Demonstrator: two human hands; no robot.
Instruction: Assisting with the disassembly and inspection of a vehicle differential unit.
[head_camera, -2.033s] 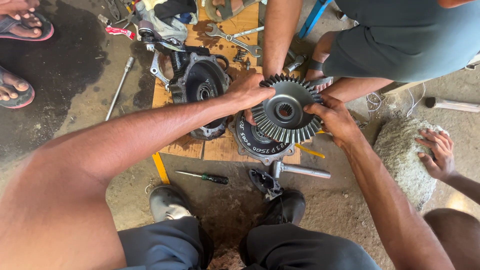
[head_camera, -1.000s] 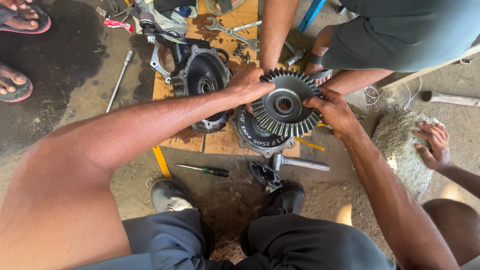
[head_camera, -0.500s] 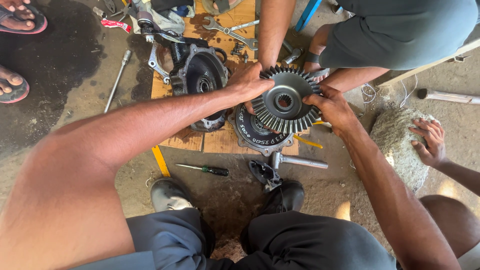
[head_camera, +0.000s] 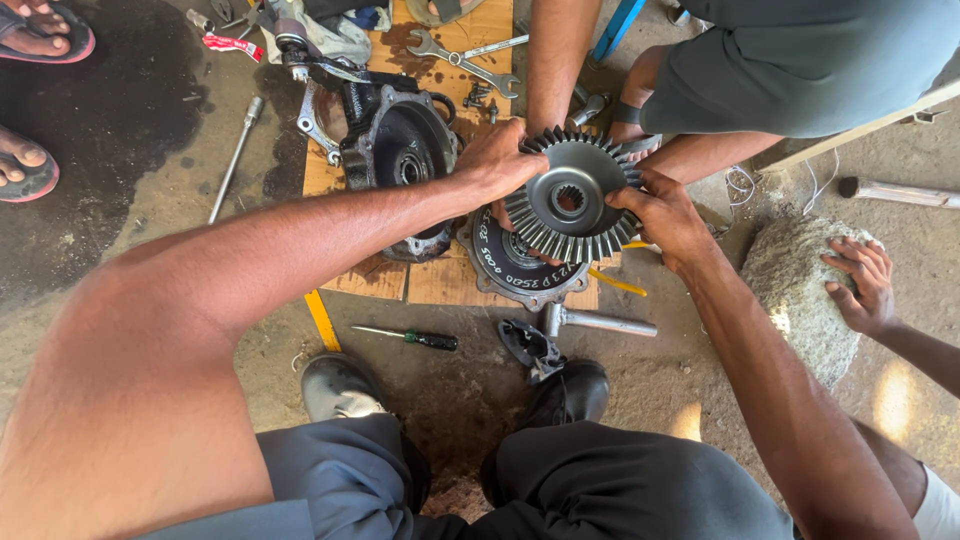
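I hold a large grey bevel ring gear with both hands, teeth facing down and outward. My left hand grips its left rim and my right hand grips its right rim. The gear hovers just above a round dark differential case that lies on a wooden board. A black cast housing with a bearing bore stands on the board to the left of the gear.
Another person crouches opposite, their arm reaching down near the gear. A third person's hand rests on a rough stone at right. Spanners, a green-handled screwdriver, a metal bar and a hammer-like tool lie around. Sandalled feet stand at left.
The ring gear has shifted slightly up and right over the differential case while both my hands stay on its rim. The third person's hand stays on the stone.
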